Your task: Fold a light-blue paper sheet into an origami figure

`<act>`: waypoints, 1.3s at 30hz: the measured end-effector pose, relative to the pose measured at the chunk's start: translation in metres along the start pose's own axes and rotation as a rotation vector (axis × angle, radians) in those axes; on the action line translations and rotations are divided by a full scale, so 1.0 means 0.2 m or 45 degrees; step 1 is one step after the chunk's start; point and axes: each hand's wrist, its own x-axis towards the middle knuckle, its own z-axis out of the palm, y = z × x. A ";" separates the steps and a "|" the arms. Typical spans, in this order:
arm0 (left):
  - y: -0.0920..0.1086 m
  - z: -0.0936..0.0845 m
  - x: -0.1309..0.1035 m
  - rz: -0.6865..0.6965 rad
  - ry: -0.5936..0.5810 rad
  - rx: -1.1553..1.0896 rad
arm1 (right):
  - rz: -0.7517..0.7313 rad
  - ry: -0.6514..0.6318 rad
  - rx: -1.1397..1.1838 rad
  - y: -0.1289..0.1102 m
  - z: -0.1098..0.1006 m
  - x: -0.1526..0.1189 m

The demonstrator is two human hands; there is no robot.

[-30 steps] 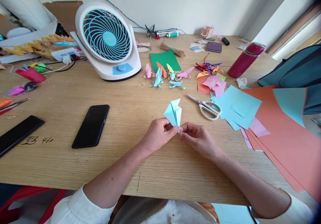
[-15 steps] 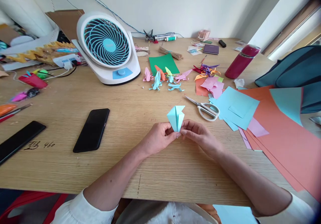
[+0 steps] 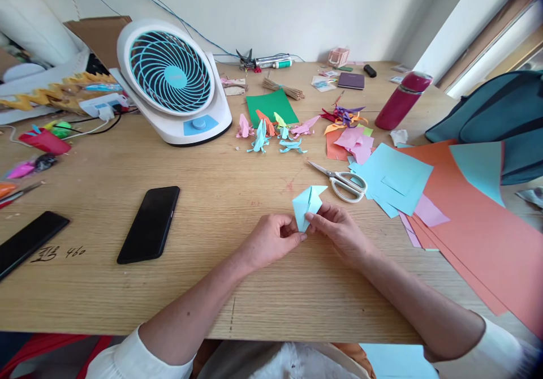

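Observation:
A small folded piece of light blue origami paper point(image 3: 304, 205) is held above the front middle of the table, its pointed flaps facing up and right. My left hand point(image 3: 278, 237) pinches its lower tip between thumb and fingers. My right hand point(image 3: 337, 226) grips its lower right side, the thumb pressed on the front face. The paper's lowest part and the right fingers behind it are partly hidden. Just beyond my right hand lie scissors point(image 3: 345, 184) with white handles, blades pointing back left.
Folded paper figures point(image 3: 259, 137) stand near a green sheet point(image 3: 275, 106). Blue squares point(image 3: 399, 175) and orange sheets point(image 3: 479, 237) cover the right side. A fan point(image 3: 173, 82), two phones point(image 3: 148, 223), and a red bottle point(image 3: 403, 100) also stand or lie on the table point(image 3: 203, 198).
The folded paper has turned, its top now tilting right, and my right thumb has moved up onto its front face. The view has shifted slightly.

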 end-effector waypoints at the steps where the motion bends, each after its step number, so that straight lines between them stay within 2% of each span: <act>1: 0.00 0.00 0.00 -0.009 0.003 0.006 | -0.007 -0.018 0.000 0.00 0.00 0.00; 4: -0.01 0.00 0.00 -0.042 -0.026 0.035 | -0.003 -0.057 -0.001 0.00 0.01 0.00; 10: -0.04 0.03 0.00 0.037 0.075 0.046 | -0.036 0.115 0.031 0.02 0.02 0.01; 15: -0.02 0.03 0.00 0.076 0.109 0.048 | -0.033 0.175 0.063 0.03 0.02 0.01; 22: -0.01 0.01 0.00 0.095 0.052 0.001 | 0.014 0.141 0.090 0.03 0.01 0.00; 26: 0.01 0.02 -0.01 0.222 0.051 0.042 | 0.029 0.143 0.152 0.02 0.01 0.00; 36: 0.03 0.06 -0.03 0.378 0.162 0.100 | 0.032 0.109 0.226 0.02 0.01 0.00; 39: 0.03 0.06 -0.04 0.373 0.183 0.101 | 0.036 0.125 0.262 0.03 0.01 0.00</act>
